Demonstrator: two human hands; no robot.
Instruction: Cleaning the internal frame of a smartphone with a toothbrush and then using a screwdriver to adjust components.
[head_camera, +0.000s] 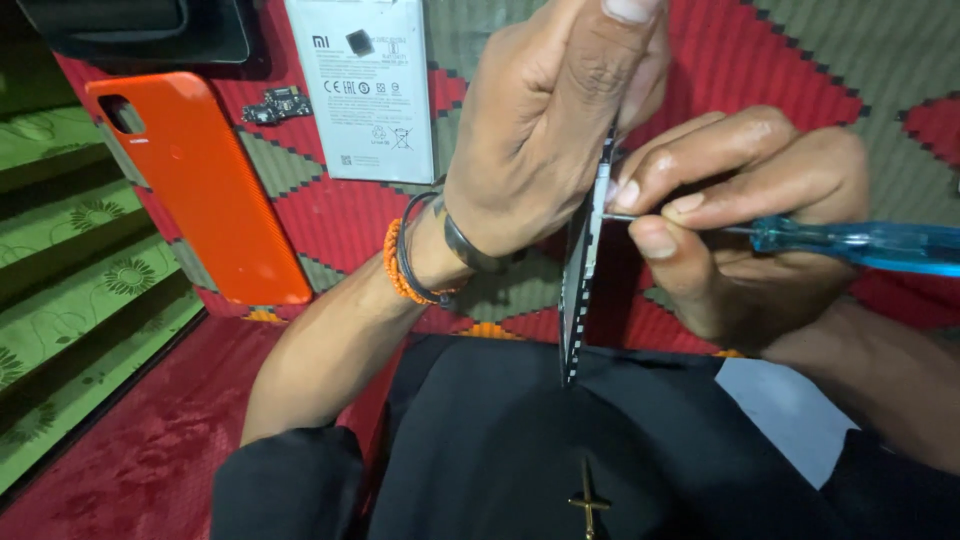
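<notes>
With the phone frame (582, 262) held edge-on and upright above the patterned mat (800, 70), the left hand (545, 130) has its grip clamped on the frame's upper end, while the right hand (740, 220), just beside the frame, pinches a blue-handled screwdriver (850, 243) whose tip meets the frame's edge; an orange back cover (200, 190) and a white battery (365, 85) lie left of the frame.

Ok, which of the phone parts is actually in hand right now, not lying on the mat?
The phone frame, held on edge by the left hand while the right hand works a screwdriver against it. The orange back cover, battery and small board lie on the mat.
</notes>
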